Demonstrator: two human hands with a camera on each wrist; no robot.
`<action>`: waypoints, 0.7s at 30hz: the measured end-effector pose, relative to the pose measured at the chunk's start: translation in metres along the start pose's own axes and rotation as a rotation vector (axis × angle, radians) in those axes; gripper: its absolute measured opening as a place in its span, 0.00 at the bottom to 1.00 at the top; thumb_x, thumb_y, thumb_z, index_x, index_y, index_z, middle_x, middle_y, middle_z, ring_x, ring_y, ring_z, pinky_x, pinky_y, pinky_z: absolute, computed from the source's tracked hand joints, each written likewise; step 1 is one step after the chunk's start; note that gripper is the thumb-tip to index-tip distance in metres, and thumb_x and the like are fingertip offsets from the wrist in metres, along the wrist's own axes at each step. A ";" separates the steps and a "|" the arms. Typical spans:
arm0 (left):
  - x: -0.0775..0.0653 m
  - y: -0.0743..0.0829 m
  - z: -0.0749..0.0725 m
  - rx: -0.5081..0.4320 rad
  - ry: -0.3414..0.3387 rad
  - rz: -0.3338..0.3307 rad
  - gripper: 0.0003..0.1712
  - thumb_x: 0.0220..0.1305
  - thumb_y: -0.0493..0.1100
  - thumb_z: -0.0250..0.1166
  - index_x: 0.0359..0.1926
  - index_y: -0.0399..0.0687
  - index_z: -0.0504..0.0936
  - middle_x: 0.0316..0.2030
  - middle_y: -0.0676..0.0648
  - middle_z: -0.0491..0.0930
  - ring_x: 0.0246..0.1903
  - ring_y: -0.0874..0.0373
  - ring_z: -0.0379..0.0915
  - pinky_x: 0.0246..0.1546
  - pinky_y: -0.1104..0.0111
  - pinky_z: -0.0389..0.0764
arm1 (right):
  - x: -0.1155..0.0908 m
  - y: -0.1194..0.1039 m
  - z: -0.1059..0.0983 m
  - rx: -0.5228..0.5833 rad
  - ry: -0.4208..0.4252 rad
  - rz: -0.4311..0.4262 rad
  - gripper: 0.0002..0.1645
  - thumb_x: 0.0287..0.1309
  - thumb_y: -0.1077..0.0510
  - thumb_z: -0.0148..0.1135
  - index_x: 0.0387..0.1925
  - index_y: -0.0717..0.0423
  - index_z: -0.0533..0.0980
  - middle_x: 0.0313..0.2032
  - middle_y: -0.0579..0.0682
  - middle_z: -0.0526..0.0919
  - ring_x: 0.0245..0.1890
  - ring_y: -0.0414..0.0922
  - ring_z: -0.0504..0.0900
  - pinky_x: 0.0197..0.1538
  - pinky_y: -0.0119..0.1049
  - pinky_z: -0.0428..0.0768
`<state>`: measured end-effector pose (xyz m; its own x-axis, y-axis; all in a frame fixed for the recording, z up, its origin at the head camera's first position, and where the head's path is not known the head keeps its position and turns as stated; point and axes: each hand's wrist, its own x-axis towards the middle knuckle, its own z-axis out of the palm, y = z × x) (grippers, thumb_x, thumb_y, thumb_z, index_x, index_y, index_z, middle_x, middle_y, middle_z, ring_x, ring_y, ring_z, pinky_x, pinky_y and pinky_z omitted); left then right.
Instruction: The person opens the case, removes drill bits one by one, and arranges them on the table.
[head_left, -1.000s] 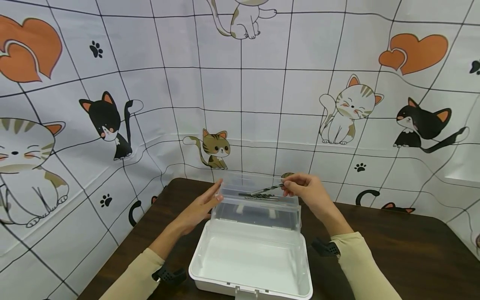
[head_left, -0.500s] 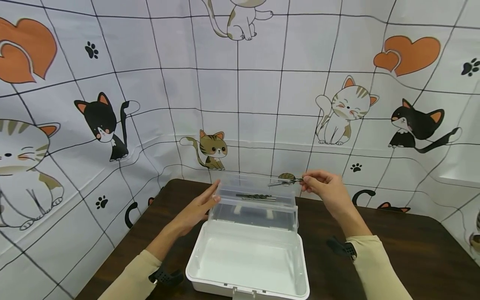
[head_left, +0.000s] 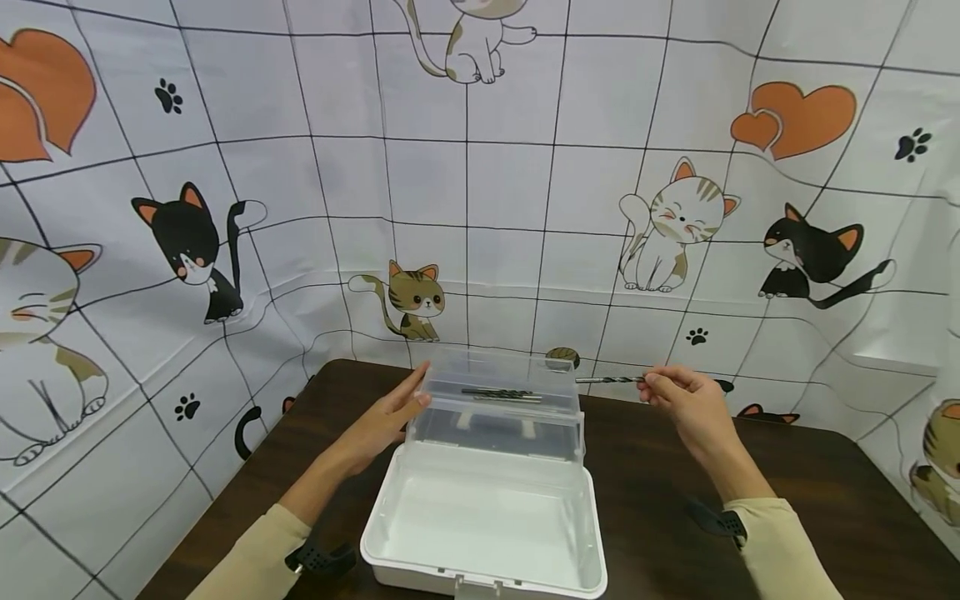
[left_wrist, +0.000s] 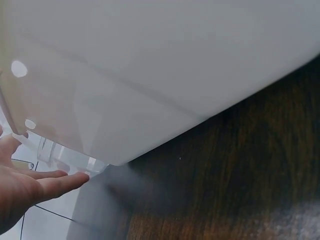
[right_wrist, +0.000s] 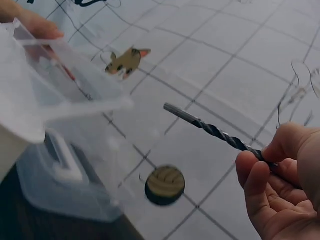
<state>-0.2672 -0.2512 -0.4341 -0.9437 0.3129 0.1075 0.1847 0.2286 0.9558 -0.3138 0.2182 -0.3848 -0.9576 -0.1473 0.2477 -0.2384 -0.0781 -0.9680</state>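
Between the thumb and fingers of my right hand (head_left: 697, 417) a dark spiral drill bit (head_left: 609, 380) is pinched. In the right wrist view the drill bit (right_wrist: 212, 131) points away from the hand, its plain grey end free. My left hand (head_left: 378, 429) touches the left edge of the raised clear lid (head_left: 457, 423), fingers fairly straight. Several other drill bits (head_left: 501, 395) lie in the lid's clear compartment. Below the lid, the white plastic box (head_left: 487, 517) stands open, nothing visible inside. From the left wrist, the left hand (left_wrist: 30, 192) shows beside the lid's clear edge.
The box rests on a dark wooden table (head_left: 660, 492). A latch (head_left: 477, 588) hangs at its front. Behind the table rises a white grid-patterned sheet (head_left: 502, 183) with printed cats and hearts.
My right hand has moved right from over the lid, carrying the drill bit clear of the lid's right edge. The left hand stays at the lid's left edge. The head view shifted slightly.
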 end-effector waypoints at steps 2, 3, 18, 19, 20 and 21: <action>-0.001 0.000 -0.001 0.002 0.001 -0.001 0.36 0.79 0.59 0.53 0.78 0.87 0.46 0.79 0.55 0.42 0.74 0.40 0.49 0.61 0.30 0.59 | -0.003 0.007 -0.010 0.045 0.008 0.006 0.16 0.70 0.60 0.65 0.49 0.71 0.79 0.40 0.56 0.87 0.37 0.44 0.86 0.42 0.32 0.83; -0.001 0.000 -0.001 0.002 -0.001 -0.001 0.36 0.79 0.59 0.53 0.78 0.87 0.46 0.79 0.55 0.42 0.75 0.40 0.49 0.61 0.30 0.59 | -0.005 0.011 -0.016 0.068 0.017 0.013 0.14 0.70 0.61 0.65 0.48 0.69 0.80 0.40 0.56 0.87 0.36 0.44 0.86 0.41 0.32 0.83; -0.001 0.001 -0.001 0.006 -0.006 -0.001 0.36 0.79 0.60 0.53 0.78 0.87 0.45 0.79 0.63 0.38 0.75 0.41 0.46 0.62 0.31 0.59 | -0.030 0.069 -0.076 -0.164 0.046 0.141 0.29 0.72 0.54 0.64 0.58 0.79 0.72 0.45 0.61 0.86 0.39 0.45 0.86 0.42 0.34 0.84; -0.001 0.000 -0.001 0.002 -0.006 0.000 0.36 0.79 0.60 0.53 0.78 0.87 0.45 0.79 0.63 0.38 0.75 0.41 0.46 0.62 0.31 0.58 | -0.032 0.073 -0.076 -0.175 0.049 0.150 0.29 0.72 0.55 0.63 0.58 0.79 0.72 0.45 0.61 0.86 0.39 0.45 0.87 0.41 0.34 0.84; 0.000 0.000 -0.001 -0.004 -0.007 0.001 0.36 0.79 0.60 0.53 0.78 0.87 0.46 0.79 0.63 0.38 0.75 0.41 0.46 0.62 0.30 0.58 | -0.033 0.077 -0.077 -0.181 0.049 0.159 0.29 0.72 0.55 0.63 0.58 0.79 0.72 0.45 0.60 0.86 0.38 0.45 0.86 0.41 0.34 0.84; 0.000 0.000 0.000 -0.009 -0.008 0.000 0.36 0.79 0.60 0.53 0.78 0.87 0.46 0.79 0.63 0.38 0.75 0.42 0.46 0.62 0.30 0.58 | -0.034 0.081 -0.077 -0.189 0.050 0.167 0.29 0.72 0.55 0.63 0.58 0.79 0.72 0.44 0.60 0.86 0.38 0.44 0.86 0.41 0.33 0.84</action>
<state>-0.2671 -0.2515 -0.4342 -0.9414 0.3205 0.1054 0.1822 0.2202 0.9583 -0.3129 0.2932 -0.4743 -0.9920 -0.0930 0.0859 -0.0976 0.1295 -0.9868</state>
